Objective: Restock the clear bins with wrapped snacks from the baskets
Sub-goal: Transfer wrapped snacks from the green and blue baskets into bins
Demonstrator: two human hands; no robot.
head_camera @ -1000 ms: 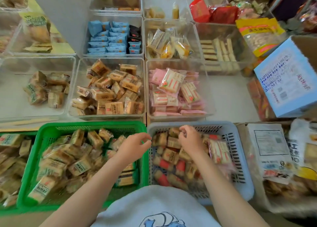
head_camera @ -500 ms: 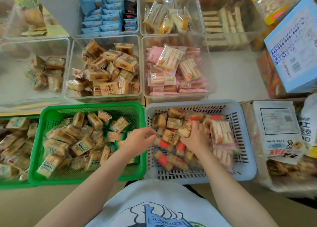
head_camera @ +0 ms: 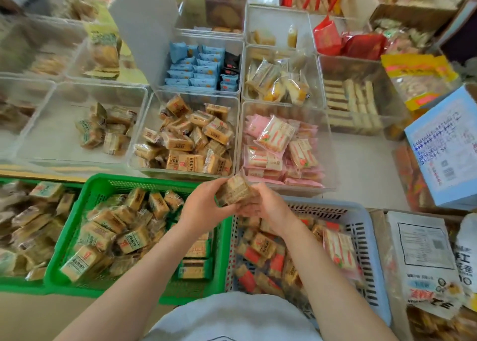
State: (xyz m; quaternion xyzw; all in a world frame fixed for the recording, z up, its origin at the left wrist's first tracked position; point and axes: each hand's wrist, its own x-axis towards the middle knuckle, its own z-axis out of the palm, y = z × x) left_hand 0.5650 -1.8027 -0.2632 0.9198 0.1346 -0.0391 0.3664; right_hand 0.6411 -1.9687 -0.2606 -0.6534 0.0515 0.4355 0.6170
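Both hands hold a small stack of brown wrapped snacks (head_camera: 233, 192) above the gap between the green basket (head_camera: 77, 217) and the blue-grey basket (head_camera: 361, 217). My left hand (head_camera: 204, 208) grips the stack from the left, my right hand (head_camera: 265, 206) cups it from below and the right. Just beyond the stack stands a clear bin (head_camera: 139, 144) of orange-brown wrapped snacks. To its right is a clear bin (head_camera: 329, 144) of pink wrapped snacks. Both baskets hold several wrapped snacks.
Another clear bin (head_camera: 38, 124) at the left holds a few snacks. More bins with blue packets (head_camera: 196, 67) and yellow cakes (head_camera: 278, 82) stand behind. A blue carton (head_camera: 446, 144) and a white bag (head_camera: 426, 258) lie at the right. A second green basket (head_camera: 15, 284) is at far left.
Both hands have risen out of the blue-grey basket with a stack of brown snacks and moved toward the clear bins. The camera has tilted up again.
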